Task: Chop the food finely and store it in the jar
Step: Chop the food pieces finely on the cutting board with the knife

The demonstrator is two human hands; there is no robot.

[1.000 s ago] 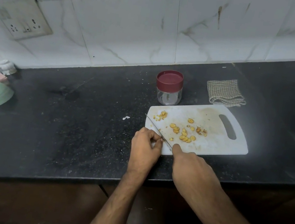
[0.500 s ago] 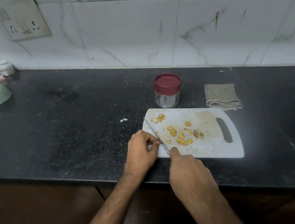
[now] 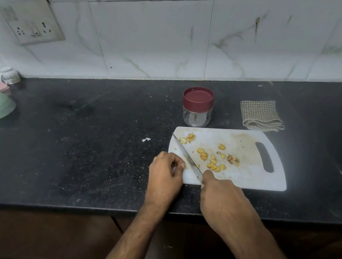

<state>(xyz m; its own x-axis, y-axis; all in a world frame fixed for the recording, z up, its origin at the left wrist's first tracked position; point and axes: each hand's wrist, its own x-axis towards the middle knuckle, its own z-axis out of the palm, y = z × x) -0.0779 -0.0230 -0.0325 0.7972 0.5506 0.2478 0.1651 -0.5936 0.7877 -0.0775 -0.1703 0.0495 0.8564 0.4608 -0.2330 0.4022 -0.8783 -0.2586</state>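
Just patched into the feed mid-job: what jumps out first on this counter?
The white cutting board near the counter's front edge, scattered with yellow food slices. The right hand grips a knife angled across the board's left end, and the left hand is curled beside the blade. Just behind the board stands a clear jar with its maroon lid on, nothing visible inside.

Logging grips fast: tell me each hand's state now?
Left hand: fingers curled at the white plastic cutting board's near corner; what it pinches cannot be told.
Right hand: grips the steel-bladed knife.
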